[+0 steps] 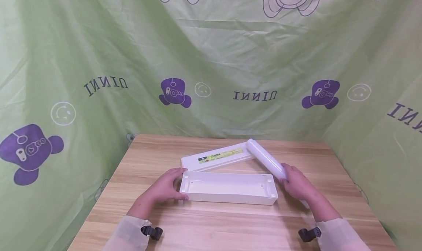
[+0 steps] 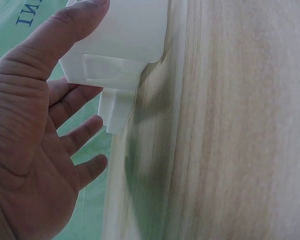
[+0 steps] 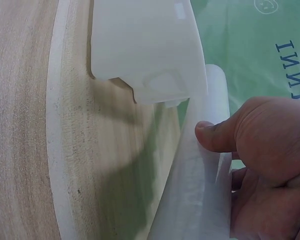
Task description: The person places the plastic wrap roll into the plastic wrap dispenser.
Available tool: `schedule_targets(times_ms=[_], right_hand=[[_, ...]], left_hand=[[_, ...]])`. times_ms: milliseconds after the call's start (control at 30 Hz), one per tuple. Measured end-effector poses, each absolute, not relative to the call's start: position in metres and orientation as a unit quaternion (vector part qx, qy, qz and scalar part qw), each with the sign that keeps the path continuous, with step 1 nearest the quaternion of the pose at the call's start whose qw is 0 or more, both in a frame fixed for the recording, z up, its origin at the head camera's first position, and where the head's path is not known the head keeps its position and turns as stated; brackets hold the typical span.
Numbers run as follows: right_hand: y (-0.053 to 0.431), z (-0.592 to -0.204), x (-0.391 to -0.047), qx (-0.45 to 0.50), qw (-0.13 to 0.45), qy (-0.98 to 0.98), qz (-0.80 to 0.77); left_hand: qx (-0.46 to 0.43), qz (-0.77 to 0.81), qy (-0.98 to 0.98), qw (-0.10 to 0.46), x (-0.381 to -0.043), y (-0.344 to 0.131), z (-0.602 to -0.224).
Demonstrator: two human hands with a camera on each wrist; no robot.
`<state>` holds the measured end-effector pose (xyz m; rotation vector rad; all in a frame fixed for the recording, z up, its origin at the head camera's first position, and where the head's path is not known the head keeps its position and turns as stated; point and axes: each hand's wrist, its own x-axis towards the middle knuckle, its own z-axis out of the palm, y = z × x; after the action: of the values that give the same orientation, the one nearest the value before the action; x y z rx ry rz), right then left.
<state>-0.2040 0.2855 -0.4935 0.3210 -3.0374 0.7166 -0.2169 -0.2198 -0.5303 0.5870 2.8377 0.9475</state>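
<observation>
My left hand holds the left end of a long white box, which lies open side up on the surface in front of me. In the left wrist view, my thumb presses one wall while the upper fingers reach behind the opposite side, so the box's end is pinched between them; the two lowest fingers stand spread, clear of the plastic.

My right hand grips a pale, shiny roll just beyond the box's right end. The right wrist view shows my thumb laid across one side of it and the other fingers behind, partly hidden, with the roll pinched between. It slants away to the left, its far end overlapping the right end of a white lid in the head view; I cannot tell whether they touch. A pale piece shows below my right wrist, but I cannot tell whether it belongs to the roll.

The lid lies just behind the box, at an angle to it, with its yellow-green label up. Green patterned cloth hangs round the surface, and a black camera sits at my left cuff.
</observation>
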Motion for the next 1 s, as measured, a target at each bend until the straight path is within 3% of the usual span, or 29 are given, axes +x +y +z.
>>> schedule_targets(times_ms=[1000], right_hand=[[0.28,-0.481,-0.201,0.122,0.042,-0.964,0.231]], left_hand=[[0.164,0.343,0.923,0.056,-0.212,-0.217,-0.53]])
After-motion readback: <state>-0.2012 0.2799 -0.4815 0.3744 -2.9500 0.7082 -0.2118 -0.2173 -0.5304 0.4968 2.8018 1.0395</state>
